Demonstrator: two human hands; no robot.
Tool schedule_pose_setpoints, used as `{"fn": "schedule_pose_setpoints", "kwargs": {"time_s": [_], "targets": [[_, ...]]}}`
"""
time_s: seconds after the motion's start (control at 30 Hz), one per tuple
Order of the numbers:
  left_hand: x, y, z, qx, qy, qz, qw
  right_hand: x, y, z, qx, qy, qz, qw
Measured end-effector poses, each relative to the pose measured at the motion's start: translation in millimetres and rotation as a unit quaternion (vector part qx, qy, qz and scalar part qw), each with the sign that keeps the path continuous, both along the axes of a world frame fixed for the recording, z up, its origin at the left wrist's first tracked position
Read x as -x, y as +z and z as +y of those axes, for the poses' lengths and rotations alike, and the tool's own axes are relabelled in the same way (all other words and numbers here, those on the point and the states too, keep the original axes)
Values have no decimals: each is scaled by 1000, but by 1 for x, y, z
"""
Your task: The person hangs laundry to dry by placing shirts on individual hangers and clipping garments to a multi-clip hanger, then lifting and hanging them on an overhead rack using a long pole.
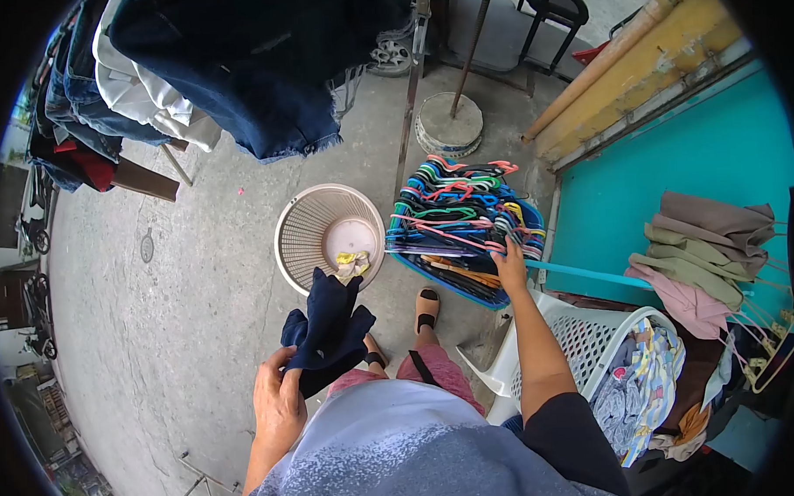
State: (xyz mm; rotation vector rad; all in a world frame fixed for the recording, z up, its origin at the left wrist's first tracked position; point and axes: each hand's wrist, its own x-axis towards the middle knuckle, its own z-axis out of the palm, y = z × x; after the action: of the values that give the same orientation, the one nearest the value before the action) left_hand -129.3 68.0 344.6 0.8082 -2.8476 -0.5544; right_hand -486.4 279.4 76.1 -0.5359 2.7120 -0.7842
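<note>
My left hand [280,399] is closed on a dark navy garment [323,334], which is bunched up in front of my body. At the right side of a blue basket [537,221], my right hand [509,263] reaches among the many coloured plastic hangers [466,215]; its fingers are closed around hanger parts near the basket's edge. Several wooden hangers [459,276] lie at the near side of that basket. Beyond the navy garment stands a round beige laundry basket [301,218] with a small yellow and white cloth [352,265] at its bottom.
Jeans [81,88] and a large dark denim piece [233,70] hang above. A pole stands in a round concrete base [449,124]. To the right are a white chair [498,373], a white basket [575,334] of patterned clothes and hanging garments [691,268] by a teal panel [622,188].
</note>
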Motion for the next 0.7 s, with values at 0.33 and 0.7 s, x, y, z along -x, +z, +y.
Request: {"fn": "schedule_pose_setpoints", "kwargs": {"time_s": [0.33,0.7], "targets": [[47,4,18,33,101,-22,994,39,-27,-2,180,-10,-80,980],[88,2,8,-19,108,55,992,23,190,3,282,105,89,949]]}}
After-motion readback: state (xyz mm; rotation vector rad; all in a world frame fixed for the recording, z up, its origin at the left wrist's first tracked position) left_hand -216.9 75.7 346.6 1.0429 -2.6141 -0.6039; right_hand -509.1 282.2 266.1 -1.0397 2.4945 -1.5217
